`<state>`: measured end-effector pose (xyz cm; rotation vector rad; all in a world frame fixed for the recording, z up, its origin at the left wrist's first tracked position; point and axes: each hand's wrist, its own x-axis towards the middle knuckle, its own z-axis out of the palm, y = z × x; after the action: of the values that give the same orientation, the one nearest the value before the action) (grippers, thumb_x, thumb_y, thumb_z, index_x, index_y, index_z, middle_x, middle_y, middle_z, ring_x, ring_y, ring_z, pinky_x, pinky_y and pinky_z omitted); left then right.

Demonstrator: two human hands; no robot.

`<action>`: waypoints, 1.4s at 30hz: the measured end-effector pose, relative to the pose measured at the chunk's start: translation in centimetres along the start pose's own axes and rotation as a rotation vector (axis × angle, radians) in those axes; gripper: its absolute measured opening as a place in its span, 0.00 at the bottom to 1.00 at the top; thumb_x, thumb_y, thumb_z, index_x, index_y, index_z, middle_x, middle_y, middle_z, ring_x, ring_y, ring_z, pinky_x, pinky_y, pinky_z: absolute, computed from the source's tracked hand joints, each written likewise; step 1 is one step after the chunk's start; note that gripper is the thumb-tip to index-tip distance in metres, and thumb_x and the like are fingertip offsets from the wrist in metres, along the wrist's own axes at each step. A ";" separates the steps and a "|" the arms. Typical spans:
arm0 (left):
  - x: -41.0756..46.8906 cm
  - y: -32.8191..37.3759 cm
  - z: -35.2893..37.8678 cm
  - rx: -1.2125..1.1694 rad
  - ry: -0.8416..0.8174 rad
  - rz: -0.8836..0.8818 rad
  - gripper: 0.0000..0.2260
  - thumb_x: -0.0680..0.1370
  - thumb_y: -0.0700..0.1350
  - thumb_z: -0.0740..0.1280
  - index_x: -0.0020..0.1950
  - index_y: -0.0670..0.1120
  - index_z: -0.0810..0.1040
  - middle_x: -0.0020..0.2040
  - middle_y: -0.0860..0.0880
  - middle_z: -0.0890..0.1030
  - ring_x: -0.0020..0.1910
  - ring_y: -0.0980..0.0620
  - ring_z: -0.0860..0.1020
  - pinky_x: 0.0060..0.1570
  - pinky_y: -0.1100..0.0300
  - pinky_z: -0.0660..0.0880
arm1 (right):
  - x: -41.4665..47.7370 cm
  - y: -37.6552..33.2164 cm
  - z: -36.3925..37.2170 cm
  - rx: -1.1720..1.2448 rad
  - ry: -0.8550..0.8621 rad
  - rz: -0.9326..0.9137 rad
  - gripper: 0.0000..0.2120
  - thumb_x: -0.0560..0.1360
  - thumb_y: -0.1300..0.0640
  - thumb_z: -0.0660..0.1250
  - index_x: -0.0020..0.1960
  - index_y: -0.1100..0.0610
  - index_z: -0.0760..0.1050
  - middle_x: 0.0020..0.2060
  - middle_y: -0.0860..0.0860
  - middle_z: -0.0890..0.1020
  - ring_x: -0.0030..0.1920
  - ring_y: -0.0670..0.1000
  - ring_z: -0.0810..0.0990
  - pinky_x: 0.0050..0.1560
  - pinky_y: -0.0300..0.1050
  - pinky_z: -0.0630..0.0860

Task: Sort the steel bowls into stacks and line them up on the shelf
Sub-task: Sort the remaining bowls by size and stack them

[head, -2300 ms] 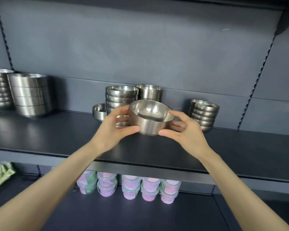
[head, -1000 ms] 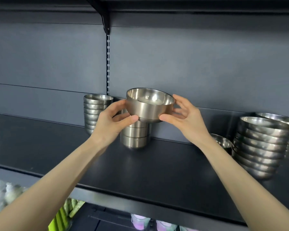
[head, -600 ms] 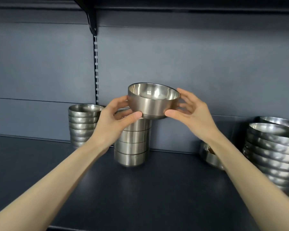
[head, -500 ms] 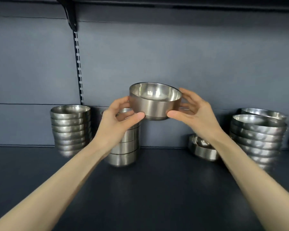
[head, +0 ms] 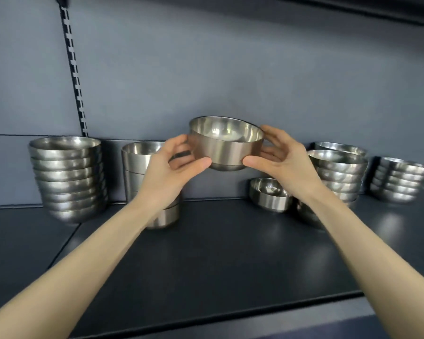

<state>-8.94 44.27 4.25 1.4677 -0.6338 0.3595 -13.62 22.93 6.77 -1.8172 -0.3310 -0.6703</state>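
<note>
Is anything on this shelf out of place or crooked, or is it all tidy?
One thing: a lone low bowl sits by itself on the shelf, beside the tall stack on the right, not stacked. The leftmost stack looks slightly slanted, though the wide lens may cause that. Nothing looks spilled or dented.

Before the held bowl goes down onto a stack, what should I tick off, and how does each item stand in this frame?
1. Two-handed grip on the held bowl: the left hand and the right hand pinch opposite sides. Ok.
2. Bowl mouth up: yes, only slightly tilted. Ok.
3. Matching stack chosen: the straight-walled stack appears to have the same wall shape. Ok.
4. That stack's top is free: the left hand hides part of it. Cannot tell.
5. Bowl is above that stack: it hangs to the stack's right. Not ok.
</note>
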 end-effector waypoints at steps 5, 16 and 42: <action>1.3 1.5 -5.5 0.104 0.166 0.087 0.19 0.66 0.46 0.76 0.53 0.56 0.76 0.48 0.57 0.81 0.44 0.64 0.80 0.45 0.72 0.74 | 3.8 -0.5 5.3 0.063 -0.110 -0.033 0.34 0.66 0.59 0.76 0.69 0.55 0.68 0.58 0.46 0.78 0.54 0.40 0.80 0.57 0.32 0.74; 3.0 -2.3 -11.2 0.194 0.219 -0.014 0.19 0.66 0.52 0.75 0.55 0.58 0.75 0.59 0.52 0.79 0.62 0.54 0.75 0.66 0.50 0.69 | 8.7 2.1 12.1 0.064 -0.227 -0.011 0.37 0.68 0.59 0.76 0.72 0.57 0.65 0.63 0.50 0.74 0.55 0.44 0.78 0.52 0.26 0.73; 3.4 -3.4 -11.4 0.128 0.098 -0.115 0.12 0.74 0.39 0.70 0.57 0.49 0.77 0.56 0.55 0.80 0.54 0.66 0.78 0.55 0.70 0.74 | 9.6 2.8 11.9 -0.160 -0.328 0.075 0.43 0.65 0.51 0.78 0.74 0.58 0.61 0.65 0.49 0.75 0.57 0.45 0.79 0.62 0.40 0.72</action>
<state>-2.27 54.68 3.71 1.5909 -0.4527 0.3858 -1.12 32.17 7.61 -2.0856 -0.4332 -0.3529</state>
